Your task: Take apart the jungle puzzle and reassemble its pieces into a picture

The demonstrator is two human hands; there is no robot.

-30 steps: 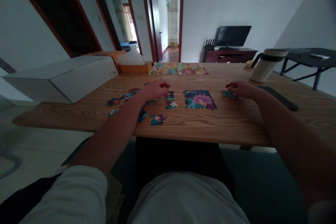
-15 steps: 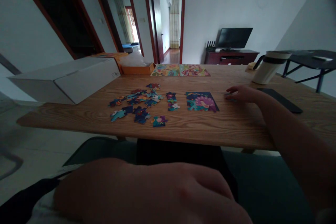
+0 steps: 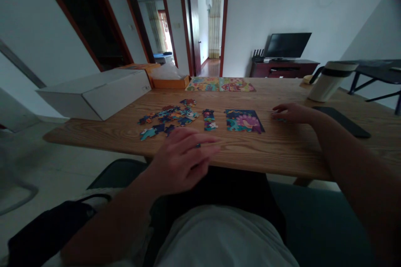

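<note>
My left hand [image 3: 184, 156] hovers over the table's near edge with its fingers stretched out and apart, slightly blurred, holding nothing. It covers part of the loose pieces behind it. My right hand [image 3: 293, 113] rests low on the right side of the table, its fingers closed on a small puzzle piece [image 3: 280, 119] that they mostly hide. Just left of that hand lies a joined puzzle section [image 3: 244, 121] with a pink and purple creature on dark blue. Two joined pieces [image 3: 209, 119] lie further left, beside a heap of loose puzzle pieces [image 3: 175, 112].
A long white box [image 3: 97, 89] and an orange box [image 3: 171, 82] with clear plastic stand at the back left. Colourful picture sheets [image 3: 221, 84] lie along the far edge. On the right are a dark flat slab [image 3: 341, 122] and a white tumbler [image 3: 331, 81] with a black handle.
My left hand has come up from close under the camera to the table's near edge, its fingers spreading. My right hand stays by its piece. The view has shifted slightly left.
</note>
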